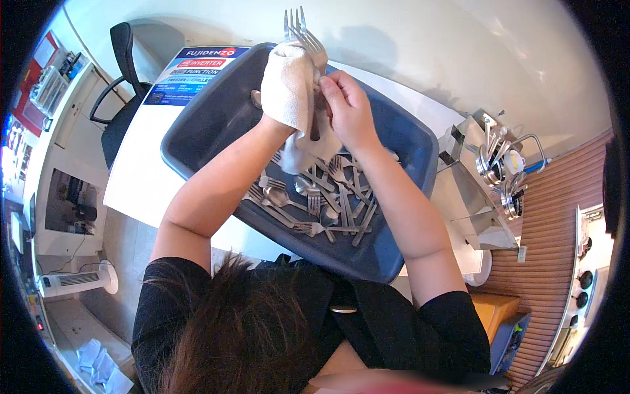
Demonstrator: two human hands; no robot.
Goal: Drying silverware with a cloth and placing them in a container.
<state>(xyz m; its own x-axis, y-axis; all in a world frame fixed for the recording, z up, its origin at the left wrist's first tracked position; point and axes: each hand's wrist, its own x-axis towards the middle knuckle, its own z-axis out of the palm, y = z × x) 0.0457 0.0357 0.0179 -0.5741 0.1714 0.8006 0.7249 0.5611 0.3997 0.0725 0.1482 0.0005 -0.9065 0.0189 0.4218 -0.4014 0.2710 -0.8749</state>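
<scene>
A white cloth [288, 86] covers most of my left hand [279, 124], which is raised over a dark grey-blue plastic tub [206, 115]. Above the cloth stick up the tines of two metal forks, one fork [294, 22] at the back and another fork [315, 48] leaning to the right. With thumb and fingers, my right hand [348, 106] pinches the cloth just below the nearer fork's head; whether the fork's neck is also in the pinch is hidden. Loose forks and spoons [339, 192] lie in a heap on the tub's floor. A single spoon [256, 98] rests by its far side.
The tub stands on a white table [142, 167] against a wall, beside a printed Fujidenzo sheet [197, 74]. A black office chair [125, 113] is at left. To the right, metal cutlery holders [492, 165] with several utensils stand at a steel box [472, 197].
</scene>
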